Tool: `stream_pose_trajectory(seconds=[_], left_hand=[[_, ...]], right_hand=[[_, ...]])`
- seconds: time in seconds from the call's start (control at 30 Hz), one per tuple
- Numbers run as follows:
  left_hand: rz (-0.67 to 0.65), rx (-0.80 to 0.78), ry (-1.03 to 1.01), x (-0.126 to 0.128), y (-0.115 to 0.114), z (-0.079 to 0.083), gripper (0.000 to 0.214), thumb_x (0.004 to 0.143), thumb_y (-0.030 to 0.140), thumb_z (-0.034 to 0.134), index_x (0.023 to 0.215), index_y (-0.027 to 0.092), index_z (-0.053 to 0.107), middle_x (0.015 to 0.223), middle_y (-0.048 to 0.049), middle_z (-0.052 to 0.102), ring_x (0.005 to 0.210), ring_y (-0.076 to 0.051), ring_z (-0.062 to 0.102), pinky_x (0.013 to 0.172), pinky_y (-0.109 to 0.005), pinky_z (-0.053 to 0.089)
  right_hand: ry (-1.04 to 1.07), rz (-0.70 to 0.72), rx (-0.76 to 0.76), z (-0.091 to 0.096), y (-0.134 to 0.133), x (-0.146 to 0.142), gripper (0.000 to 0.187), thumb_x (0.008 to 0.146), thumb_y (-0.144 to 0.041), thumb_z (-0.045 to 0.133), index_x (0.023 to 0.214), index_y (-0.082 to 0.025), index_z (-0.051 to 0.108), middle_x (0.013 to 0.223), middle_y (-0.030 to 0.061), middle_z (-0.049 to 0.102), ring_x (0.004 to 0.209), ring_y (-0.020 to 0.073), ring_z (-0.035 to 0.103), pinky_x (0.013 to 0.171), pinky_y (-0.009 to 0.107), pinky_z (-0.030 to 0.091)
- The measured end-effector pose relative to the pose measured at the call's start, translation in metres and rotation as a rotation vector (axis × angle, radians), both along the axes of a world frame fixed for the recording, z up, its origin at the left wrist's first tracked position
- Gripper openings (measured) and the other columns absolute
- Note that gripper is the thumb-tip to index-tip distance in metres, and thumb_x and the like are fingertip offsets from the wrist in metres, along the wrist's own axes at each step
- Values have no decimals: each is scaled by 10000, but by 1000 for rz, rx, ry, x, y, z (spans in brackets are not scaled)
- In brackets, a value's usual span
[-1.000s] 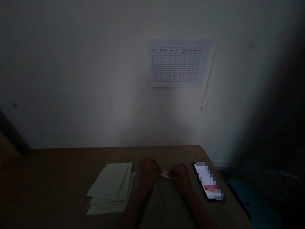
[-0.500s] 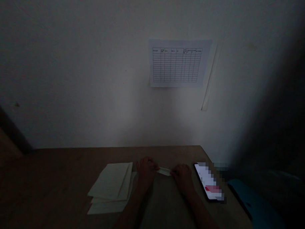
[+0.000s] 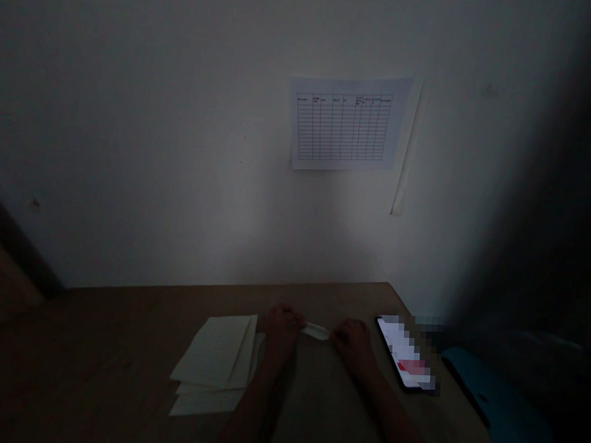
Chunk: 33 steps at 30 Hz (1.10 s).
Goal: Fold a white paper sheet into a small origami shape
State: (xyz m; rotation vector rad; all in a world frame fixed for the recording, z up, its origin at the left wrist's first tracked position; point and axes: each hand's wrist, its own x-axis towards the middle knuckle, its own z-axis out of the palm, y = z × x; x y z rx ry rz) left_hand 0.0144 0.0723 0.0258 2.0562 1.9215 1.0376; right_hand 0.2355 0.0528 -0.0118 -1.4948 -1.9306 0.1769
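Observation:
Between my two hands a narrow strip of folded white paper is held at both ends, low over the wooden table. My left hand pinches its left end, fingers closed. On the right end, my right hand has its fingers curled shut. The light is dim, so the exact folds and fingertips are hard to make out. Left of my left forearm lies a loose stack of lined paper sheets, fanned out unevenly.
A phone with a lit screen rests near the right edge of the table. Beyond that edge stands a blue chair or stool. On the wall behind hangs a printed table sheet.
My left hand has shifted very slightly left, its fingers drawn closer together. Both hands still hold the paper strip; the sheets and phone stay in place.

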Motion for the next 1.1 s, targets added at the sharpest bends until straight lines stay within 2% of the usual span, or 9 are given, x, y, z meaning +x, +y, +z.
stream_pose_trajectory(seconds=[0.13,0.27,0.43,0.5,0.57,0.6,0.83,0.97,1.1], left_hand=[[5,-14,-17,1,-1,1,109,760,296,710,839,239,759,1063,-75,660,1063,-265,571,980,-430,399],[29,-32,54,2,-3,4,147,785,342,691,879,255,764,1087,-77,647,1097,-286,554,1022,-478,346],[80,35,57,5,-4,1,411,804,370,671,1199,259,655,1161,-89,624,1126,-283,550,1032,-457,347],[70,39,35,9,-4,-1,334,809,388,667,1107,240,691,1142,-88,631,1118,-272,558,1017,-420,375],[13,21,26,16,-5,-4,220,831,417,646,917,239,741,1099,-80,648,1092,-256,574,999,-392,399],[-21,11,22,19,-5,-6,223,841,427,635,879,240,750,1082,-77,659,1072,-247,586,986,-384,411],[31,-16,-24,32,-7,-10,291,806,505,657,826,241,778,1090,-90,696,1066,-283,615,977,-446,434],[43,-33,-37,31,-7,-10,243,795,453,685,805,229,776,1082,-92,697,1064,-276,619,972,-443,438],[54,-59,-32,29,-5,-10,161,803,362,684,853,235,769,1094,-70,694,1059,-242,623,974,-394,436]], right_hand=[[-21,11,19,-2,1,0,55,823,-242,638,806,-229,689,887,28,688,919,213,600,978,395,331],[5,28,21,-1,1,1,53,818,-227,633,826,-234,685,900,19,686,919,204,601,988,397,321],[42,-16,80,4,0,-1,79,822,-222,605,752,-220,641,833,19,657,879,202,588,996,405,315],[25,-45,106,5,-1,-2,109,818,-220,604,710,-213,618,784,13,632,838,196,578,986,401,322],[-9,-47,134,6,-2,-3,118,818,-215,605,700,-209,611,780,11,622,841,192,572,999,405,314],[-29,-32,146,7,-3,-4,113,818,-209,606,706,-210,615,790,10,623,856,192,571,1015,411,302],[-139,83,217,11,-10,-11,85,810,-167,638,808,-245,672,890,18,654,974,203,563,1094,457,236],[-163,145,233,13,-12,-18,86,819,-167,649,801,-247,674,864,17,662,961,204,571,1106,476,236],[-42,196,225,11,-10,-17,18,823,-257,677,818,-249,693,869,30,672,947,223,586,1059,489,324]])
